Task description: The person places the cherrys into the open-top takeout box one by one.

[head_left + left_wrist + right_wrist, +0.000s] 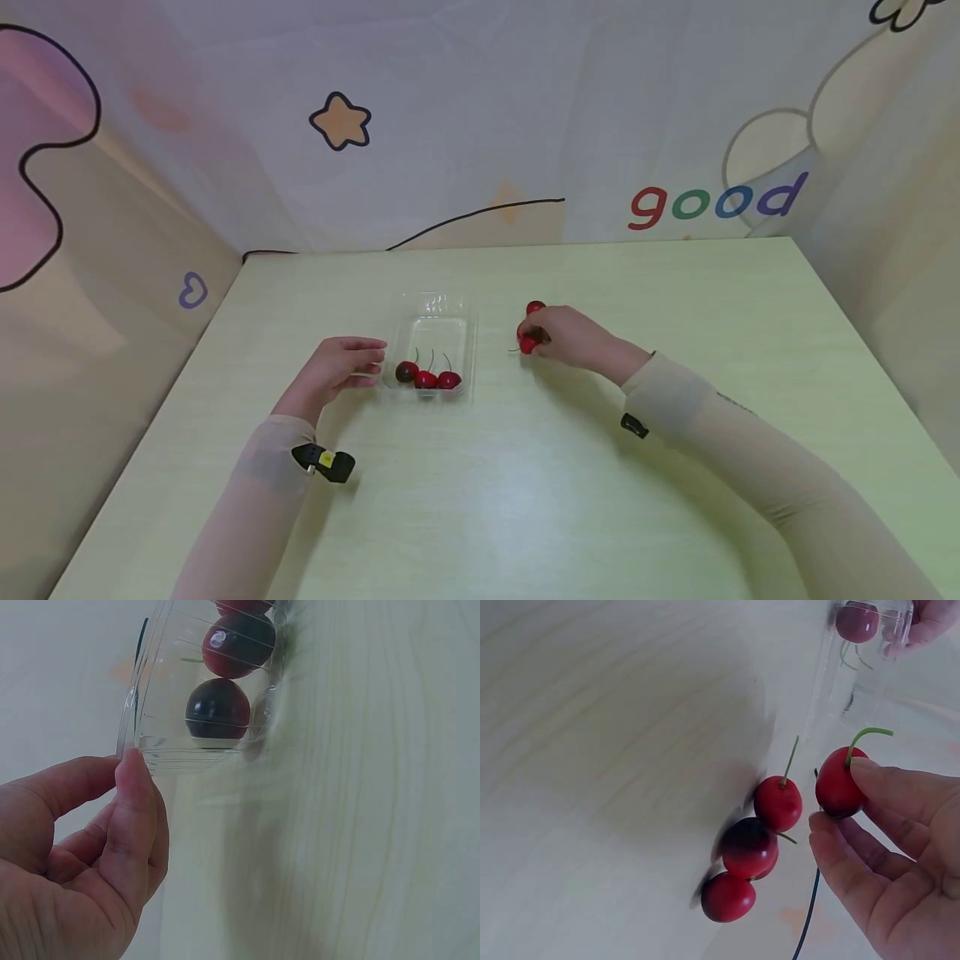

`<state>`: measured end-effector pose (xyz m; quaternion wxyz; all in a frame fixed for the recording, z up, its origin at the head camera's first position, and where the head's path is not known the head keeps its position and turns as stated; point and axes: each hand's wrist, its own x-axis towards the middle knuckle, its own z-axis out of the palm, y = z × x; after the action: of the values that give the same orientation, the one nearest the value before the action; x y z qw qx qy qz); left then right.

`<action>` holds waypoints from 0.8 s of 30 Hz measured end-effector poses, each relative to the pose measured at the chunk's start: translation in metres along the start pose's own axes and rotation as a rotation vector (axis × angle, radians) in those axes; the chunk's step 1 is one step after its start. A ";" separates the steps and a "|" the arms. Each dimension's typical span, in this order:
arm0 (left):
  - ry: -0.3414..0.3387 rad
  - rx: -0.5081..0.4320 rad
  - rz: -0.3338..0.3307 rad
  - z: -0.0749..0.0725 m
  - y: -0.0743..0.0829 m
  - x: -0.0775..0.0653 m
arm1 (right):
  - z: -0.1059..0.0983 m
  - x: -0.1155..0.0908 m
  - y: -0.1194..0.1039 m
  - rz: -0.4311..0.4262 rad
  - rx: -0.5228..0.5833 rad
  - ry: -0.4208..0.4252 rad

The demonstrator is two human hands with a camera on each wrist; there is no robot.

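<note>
My left hand (339,371) pinches the left rim of a clear plastic box (471,342) between thumb and fingertips, as the left wrist view shows. Inside, along the box's near side, lie a dark red cherry (407,371) and two brighter ones, stems up. To the right of the box, my right hand (577,335) holds a red cherry (840,784) with a curved green stem between thumb and fingers. Just beside it on the table sits a cluster of several cherries (750,847). In the head view the fingers partly hide that cluster.
Both hands work over a pale wood-grain table (480,500). A printed cloth backdrop (465,125) rises at the table's far edge, with more cloth at the left and right sides.
</note>
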<state>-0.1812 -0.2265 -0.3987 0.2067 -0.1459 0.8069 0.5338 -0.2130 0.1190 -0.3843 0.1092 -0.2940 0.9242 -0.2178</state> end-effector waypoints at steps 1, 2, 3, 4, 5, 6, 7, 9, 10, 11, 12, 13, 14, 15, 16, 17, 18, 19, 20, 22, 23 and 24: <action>0.000 0.000 0.001 0.000 0.000 0.000 | -0.001 0.000 -0.001 -0.003 0.002 0.002; 0.000 0.000 0.001 0.000 0.000 0.000 | -0.002 0.001 -0.002 -0.005 0.004 0.003; 0.000 -0.001 0.001 0.000 0.000 0.000 | -0.003 0.002 -0.003 -0.006 0.006 0.004; 0.001 -0.003 0.000 0.000 0.000 0.000 | -0.004 0.003 -0.004 -0.008 0.009 0.006; 0.001 -0.004 -0.001 0.000 0.000 0.000 | -0.005 0.004 -0.005 -0.011 0.009 0.007; 0.001 -0.005 -0.001 0.000 0.000 0.000 | -0.006 0.006 -0.007 -0.013 0.009 0.008; 0.002 -0.006 -0.002 0.000 -0.001 0.000 | -0.007 0.007 -0.009 -0.008 0.016 0.005; 0.003 -0.008 -0.002 0.000 -0.001 -0.001 | -0.010 0.009 -0.014 0.005 0.027 -0.003; 0.003 -0.008 -0.001 0.000 -0.001 -0.001 | -0.011 0.010 -0.017 0.011 0.034 -0.007; 0.002 -0.009 0.000 0.000 -0.002 -0.001 | -0.013 0.011 -0.020 0.021 0.044 -0.012; 0.002 -0.008 0.000 0.000 -0.002 -0.001 | -0.014 0.012 -0.023 0.030 0.057 -0.018; 0.003 -0.009 0.000 0.000 -0.002 -0.001 | -0.016 0.013 -0.025 0.041 0.071 -0.023; 0.003 -0.009 0.001 0.000 -0.002 0.000 | -0.017 0.014 -0.028 0.043 0.077 -0.026; 0.003 -0.008 -0.001 0.000 -0.002 0.000 | -0.018 0.015 -0.029 0.045 0.081 -0.028; 0.006 -0.006 -0.004 0.000 -0.002 0.000 | -0.018 0.016 -0.031 0.046 0.085 -0.030; 0.005 -0.007 -0.005 0.000 -0.002 0.000 | -0.019 0.018 -0.033 0.050 0.087 -0.032; 0.008 -0.006 -0.008 0.000 -0.002 0.000 | -0.020 0.019 -0.035 0.055 0.094 -0.037; 0.008 -0.007 -0.009 -0.001 -0.001 0.001 | -0.020 0.021 -0.037 0.060 0.101 -0.043; 0.009 -0.008 -0.012 -0.001 -0.001 0.001 | -0.021 0.023 -0.038 0.059 0.106 -0.048; 0.007 -0.011 -0.012 -0.001 0.000 0.000 | -0.022 0.026 -0.042 0.070 0.124 -0.061; 0.005 -0.014 -0.012 -0.001 0.000 0.001 | -0.022 0.028 -0.043 0.076 0.132 -0.066; 0.006 -0.015 -0.014 -0.001 0.000 0.001 | -0.023 0.029 -0.045 0.081 0.144 -0.072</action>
<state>-0.1822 -0.2276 -0.3990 0.2069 -0.1545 0.8023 0.5381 -0.2217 0.0760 -0.3452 0.1718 -0.2555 0.9128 -0.2683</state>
